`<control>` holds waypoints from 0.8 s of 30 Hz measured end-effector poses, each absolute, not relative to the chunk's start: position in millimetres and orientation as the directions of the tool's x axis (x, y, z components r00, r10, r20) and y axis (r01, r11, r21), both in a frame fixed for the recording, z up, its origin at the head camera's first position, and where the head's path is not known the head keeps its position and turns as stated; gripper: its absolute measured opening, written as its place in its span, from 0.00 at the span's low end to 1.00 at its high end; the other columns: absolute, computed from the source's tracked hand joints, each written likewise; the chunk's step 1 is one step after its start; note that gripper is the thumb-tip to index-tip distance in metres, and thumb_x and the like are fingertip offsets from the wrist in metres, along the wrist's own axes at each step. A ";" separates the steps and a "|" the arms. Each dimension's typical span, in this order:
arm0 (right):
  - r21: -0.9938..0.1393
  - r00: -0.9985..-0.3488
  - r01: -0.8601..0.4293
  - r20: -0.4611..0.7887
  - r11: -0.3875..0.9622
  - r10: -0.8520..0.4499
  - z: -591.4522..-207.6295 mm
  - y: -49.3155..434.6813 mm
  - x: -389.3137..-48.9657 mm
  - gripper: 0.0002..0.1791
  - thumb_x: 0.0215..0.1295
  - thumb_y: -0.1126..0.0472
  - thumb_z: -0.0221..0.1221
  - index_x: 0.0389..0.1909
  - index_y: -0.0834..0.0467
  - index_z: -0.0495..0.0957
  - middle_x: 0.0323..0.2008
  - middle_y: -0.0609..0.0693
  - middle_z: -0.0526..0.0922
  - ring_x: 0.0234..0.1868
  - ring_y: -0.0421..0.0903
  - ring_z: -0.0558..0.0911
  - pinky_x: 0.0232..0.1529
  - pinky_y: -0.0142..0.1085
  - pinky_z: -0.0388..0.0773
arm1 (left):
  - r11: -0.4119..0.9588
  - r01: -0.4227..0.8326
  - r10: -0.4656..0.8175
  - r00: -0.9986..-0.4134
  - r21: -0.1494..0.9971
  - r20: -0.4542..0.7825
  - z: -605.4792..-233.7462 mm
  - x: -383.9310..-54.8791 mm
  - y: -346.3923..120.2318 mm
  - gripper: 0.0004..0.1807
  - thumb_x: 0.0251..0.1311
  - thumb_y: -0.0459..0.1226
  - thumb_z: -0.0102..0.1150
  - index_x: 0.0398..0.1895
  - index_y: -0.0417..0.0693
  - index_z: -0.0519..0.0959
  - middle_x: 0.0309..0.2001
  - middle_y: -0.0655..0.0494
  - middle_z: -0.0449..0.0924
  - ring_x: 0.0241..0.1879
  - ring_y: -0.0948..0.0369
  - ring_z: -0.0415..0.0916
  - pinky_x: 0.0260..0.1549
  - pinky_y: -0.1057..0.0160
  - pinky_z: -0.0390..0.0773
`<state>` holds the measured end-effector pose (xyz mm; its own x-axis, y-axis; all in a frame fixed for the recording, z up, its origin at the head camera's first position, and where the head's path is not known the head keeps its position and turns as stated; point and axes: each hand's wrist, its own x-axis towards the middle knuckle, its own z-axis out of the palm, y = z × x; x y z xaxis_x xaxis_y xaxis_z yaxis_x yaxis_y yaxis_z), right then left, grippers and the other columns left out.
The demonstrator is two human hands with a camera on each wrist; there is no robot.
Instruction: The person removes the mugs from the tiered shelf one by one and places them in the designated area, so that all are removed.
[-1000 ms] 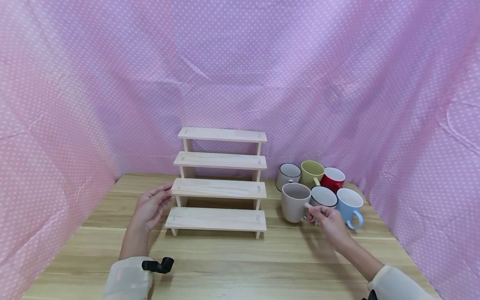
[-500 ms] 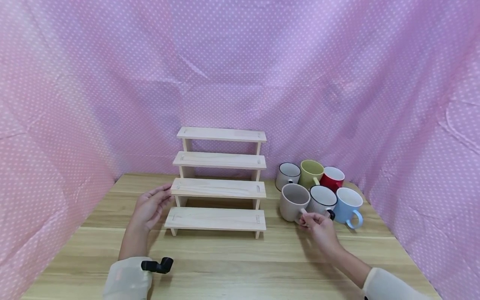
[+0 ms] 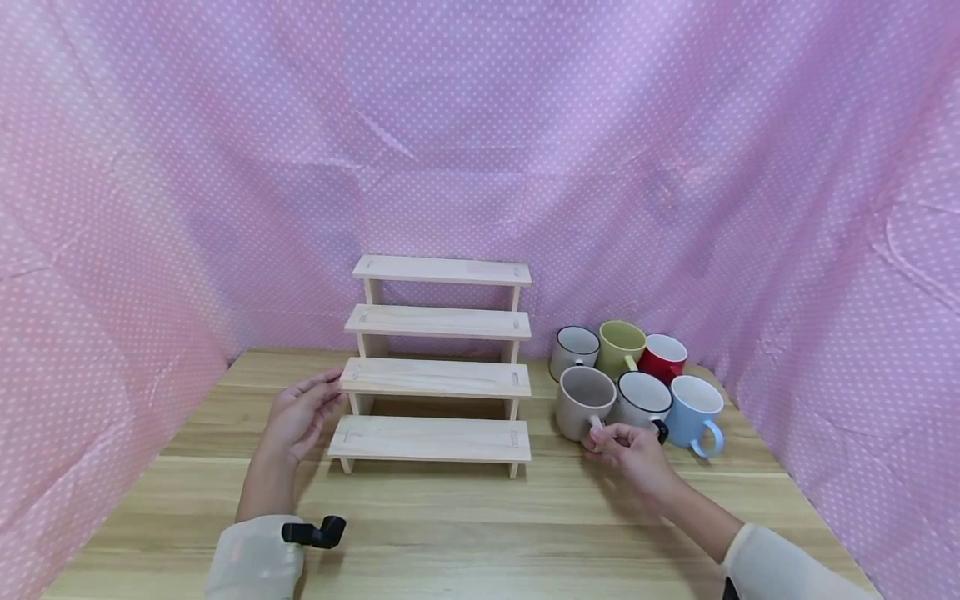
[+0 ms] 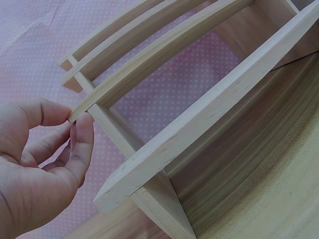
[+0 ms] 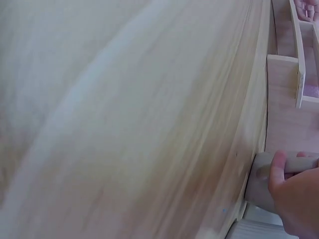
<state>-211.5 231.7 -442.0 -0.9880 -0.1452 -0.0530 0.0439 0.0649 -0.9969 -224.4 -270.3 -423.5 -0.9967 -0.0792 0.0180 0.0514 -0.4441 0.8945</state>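
Observation:
A four-tier light wooden step shelf (image 3: 431, 439) stands on the table. At its left side, my left hand (image 3: 306, 417) pinches the end of one tier board (image 4: 149, 59) between thumb and fingers, as the left wrist view shows. To the right of the shelf, my right hand (image 3: 633, 457) holds a beige mug (image 3: 577, 410) by its handle; the mug is upright. In the right wrist view, the fingers (image 5: 278, 169) curl at the handle. Close beside the beige mug is a white mug (image 3: 637, 404) with a dark rim, its handle black.
Behind these mugs stand a grey-white mug (image 3: 573, 358), a green mug (image 3: 621, 343) and a red mug (image 3: 663, 358). A light blue mug (image 3: 692, 410) is at the right. Polka-dot pink cloth (image 3: 480, 167) hangs around the wood-grain table (image 3: 450, 525).
My right hand has shifted slightly left with the beige mug, whose handle has swung round toward the front. The white mug's black handle has come into sight. My left hand stays at the shelf.

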 end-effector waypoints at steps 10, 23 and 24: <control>-0.990 -0.999 0.027 -0.021 0.136 0.044 -447.2 221.6 -210.4 0.14 0.76 0.69 0.56 0.48 0.79 0.78 0.40 0.61 0.86 0.41 0.45 0.87 0.50 0.42 0.89 | -0.446 0.046 -0.080 -0.997 0.894 0.011 -422.0 -223.8 -269.3 0.12 0.71 0.23 0.54 0.51 0.36 0.83 0.47 0.55 0.86 0.40 0.63 0.84 0.50 0.68 0.86; -0.997 -0.999 0.054 -0.053 0.058 0.013 -441.8 223.3 -210.8 0.14 0.76 0.68 0.57 0.48 0.79 0.78 0.42 0.59 0.85 0.43 0.45 0.86 0.53 0.43 0.87 | -0.462 0.051 -0.072 -0.997 0.886 0.020 -421.6 -223.3 -269.4 0.12 0.71 0.23 0.53 0.48 0.40 0.85 0.46 0.55 0.86 0.39 0.64 0.83 0.49 0.69 0.86; -0.997 -0.998 0.057 -0.057 0.057 0.000 -441.6 224.4 -211.3 0.14 0.76 0.68 0.57 0.48 0.79 0.78 0.42 0.59 0.85 0.43 0.45 0.86 0.53 0.43 0.87 | -0.460 0.051 -0.073 -0.997 0.886 0.020 -422.0 -223.3 -269.7 0.13 0.71 0.23 0.53 0.48 0.39 0.85 0.46 0.55 0.86 0.39 0.64 0.83 0.49 0.69 0.86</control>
<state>-211.3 224.4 -441.6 -0.9984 0.0004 -0.0566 0.0565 0.0573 -0.9968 -223.3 -269.7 -422.0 -0.9971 -0.0729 0.0200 0.0515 -0.4605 0.8862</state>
